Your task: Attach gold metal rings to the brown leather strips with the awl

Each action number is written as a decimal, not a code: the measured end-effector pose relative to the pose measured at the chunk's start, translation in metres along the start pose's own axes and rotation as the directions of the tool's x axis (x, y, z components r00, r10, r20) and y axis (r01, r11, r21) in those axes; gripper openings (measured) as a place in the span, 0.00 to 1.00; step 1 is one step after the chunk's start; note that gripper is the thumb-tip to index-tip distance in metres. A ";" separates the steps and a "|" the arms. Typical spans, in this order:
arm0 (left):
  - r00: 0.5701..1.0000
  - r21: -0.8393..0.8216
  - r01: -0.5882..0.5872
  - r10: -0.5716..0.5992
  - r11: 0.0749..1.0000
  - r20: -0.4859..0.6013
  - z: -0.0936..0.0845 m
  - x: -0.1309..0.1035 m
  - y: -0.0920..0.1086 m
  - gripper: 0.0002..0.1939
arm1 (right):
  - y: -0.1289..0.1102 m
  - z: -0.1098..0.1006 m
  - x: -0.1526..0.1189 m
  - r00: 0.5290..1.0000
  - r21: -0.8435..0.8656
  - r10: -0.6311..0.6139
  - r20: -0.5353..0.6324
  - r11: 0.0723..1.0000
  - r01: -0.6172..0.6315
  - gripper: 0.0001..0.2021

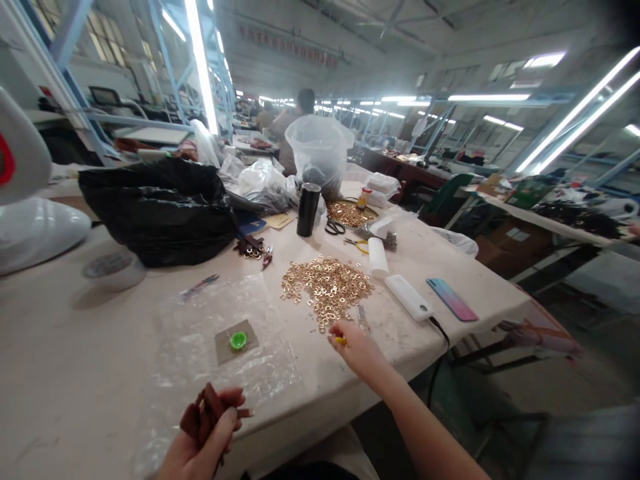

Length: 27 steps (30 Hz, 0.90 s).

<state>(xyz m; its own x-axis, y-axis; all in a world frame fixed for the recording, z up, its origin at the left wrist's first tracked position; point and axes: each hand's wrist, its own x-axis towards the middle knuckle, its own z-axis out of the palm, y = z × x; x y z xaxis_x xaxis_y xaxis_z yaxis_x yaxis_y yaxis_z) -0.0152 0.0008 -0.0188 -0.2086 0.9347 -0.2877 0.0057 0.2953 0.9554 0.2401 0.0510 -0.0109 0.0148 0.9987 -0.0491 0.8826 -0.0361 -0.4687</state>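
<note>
My left hand (207, 437) is closed around a bunch of brown leather strips (203, 417) at the lower left, above the table's front edge. One short strip sticks out between thumb and fingers. My right hand (354, 343) is at the near edge of a pile of small gold metal rings (330, 287), its fingers pinched together. Something small and yellow shows at those fingers; what they hold, if anything, is too small to tell. A green round dish (239, 341) on a grey-brown square pad (223, 347) lies between my hands, on a clear plastic sheet (175, 347).
Behind the pile stand a black cylinder (309, 210), scissors (335, 227) and yellow-handled pliers (357, 245). A white power bank (409, 298) with a cable and a phone (451, 299) lie right. A black bag (160, 213) and white bowl (114, 269) are left. A person (287, 133) is beyond.
</note>
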 end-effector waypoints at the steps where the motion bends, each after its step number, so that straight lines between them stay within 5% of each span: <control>1: 1.000 -0.014 -0.010 0.010 1.000 -0.005 0.001 0.001 0.000 0.25 | 0.005 0.000 0.007 1.000 -0.025 -0.005 -0.004 1.000 0.005 0.07; 8: 0.998 -0.060 -0.049 0.046 0.997 -0.046 -0.003 -0.003 0.008 0.24 | 0.009 0.022 0.047 0.998 -0.106 -0.024 0.060 0.994 0.030 0.05; 14: 0.995 -0.112 0.050 -0.059 0.992 -0.083 -0.003 -0.010 0.017 0.23 | 0.009 0.017 0.039 0.995 -0.033 -0.085 0.047 0.996 0.087 0.04; 19: 0.998 -0.127 0.033 -0.040 0.991 -0.054 0.010 -0.006 0.033 0.19 | -0.016 0.002 0.005 0.977 0.177 -0.215 0.005 0.961 0.211 0.02; 23: 1.000 -0.120 -0.013 0.009 0.993 -0.028 0.024 -0.010 0.045 0.15 | -0.044 0.007 -0.022 0.972 0.614 -0.233 -0.027 0.764 0.200 0.02; 27: 0.989 -0.140 -0.140 0.132 0.980 -0.068 0.029 -0.016 0.048 0.10 | -0.067 0.021 -0.036 0.976 0.732 -0.214 0.031 0.670 0.124 0.01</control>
<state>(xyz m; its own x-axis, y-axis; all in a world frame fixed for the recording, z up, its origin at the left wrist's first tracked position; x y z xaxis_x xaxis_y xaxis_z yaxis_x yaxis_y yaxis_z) 0.0165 0.0054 0.0302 -0.2725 0.9498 -0.1539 -0.1018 0.1306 0.9862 0.1701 0.0165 0.0038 -0.1889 0.9817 0.0249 0.2498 0.0726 -0.9656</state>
